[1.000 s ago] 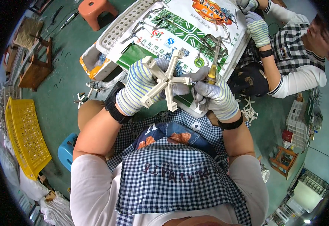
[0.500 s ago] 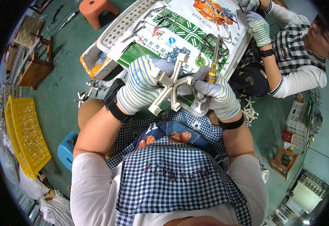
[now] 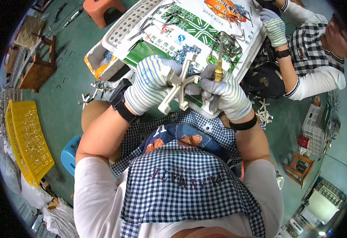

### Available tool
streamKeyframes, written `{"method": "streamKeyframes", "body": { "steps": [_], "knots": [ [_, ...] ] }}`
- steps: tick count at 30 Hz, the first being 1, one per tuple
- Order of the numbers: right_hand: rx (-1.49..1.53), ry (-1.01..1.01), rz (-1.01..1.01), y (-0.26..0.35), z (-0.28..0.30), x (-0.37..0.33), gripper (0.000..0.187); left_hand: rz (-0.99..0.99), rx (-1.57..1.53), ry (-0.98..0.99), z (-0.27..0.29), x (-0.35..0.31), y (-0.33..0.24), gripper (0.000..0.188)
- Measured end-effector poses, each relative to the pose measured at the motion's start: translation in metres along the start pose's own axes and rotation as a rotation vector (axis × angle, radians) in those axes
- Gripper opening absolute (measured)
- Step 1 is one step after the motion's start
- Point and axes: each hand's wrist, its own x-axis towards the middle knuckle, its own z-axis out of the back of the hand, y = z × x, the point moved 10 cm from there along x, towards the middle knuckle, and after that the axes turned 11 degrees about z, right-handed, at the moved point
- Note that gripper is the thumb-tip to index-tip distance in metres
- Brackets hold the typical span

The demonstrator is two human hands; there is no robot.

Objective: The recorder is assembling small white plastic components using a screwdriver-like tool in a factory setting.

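My left hand, in a striped knit glove, is closed around one side of a white star-shaped plastic bracket with several arms. In my gloved right hand is a tool with a yellow handle and a metal shaft pointing away from me; its exact kind is not clear. The right fingertips are bent close beside the bracket's right-hand arm, and whether they touch it I cannot tell. Beyond my hands, a pile of small blue-grey metal parts lies on a printed white-and-green sheet.
A perforated white crate edges the work surface. Thin dark metal pieces lie on the sheet. A co-worker's gloved hand reaches in from the right. Around me are a yellow basket, a blue stool and white brackets.
The bracket has tilted and shifted slightly left in my left hand. My right hand has moved a little left, and the yellow-handled tool stands at a different angle.
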Motion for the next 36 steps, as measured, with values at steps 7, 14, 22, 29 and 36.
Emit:
{"method": "streamKeyframes", "body": {
  "steps": [7,14,22,29,36],
  "knots": [
    [0.026,0.053,-0.018,-0.005,0.011,0.006,0.02,0.204,-0.132,0.126,-0.04,-0.016,0.059,0.035],
    [-0.005,0.065,0.04,0.012,0.01,-0.002,0.043,0.528,-0.6,0.108,-0.038,-0.019,0.057,0.024],
    [-0.536,-0.187,0.433,0.066,0.037,-0.017,0.043,0.444,-0.365,0.062,-0.016,-0.024,0.081,0.032],
    [-1.306,-0.027,0.695,0.114,-0.008,-0.039,0.029,0.349,-0.199,0.082,0.003,-0.009,0.057,0.034],
    [-1.79,0.137,0.653,0.121,-0.047,-0.037,0.03,0.327,-0.235,0.116,-0.002,-0.008,0.054,0.039]
  ]
}}
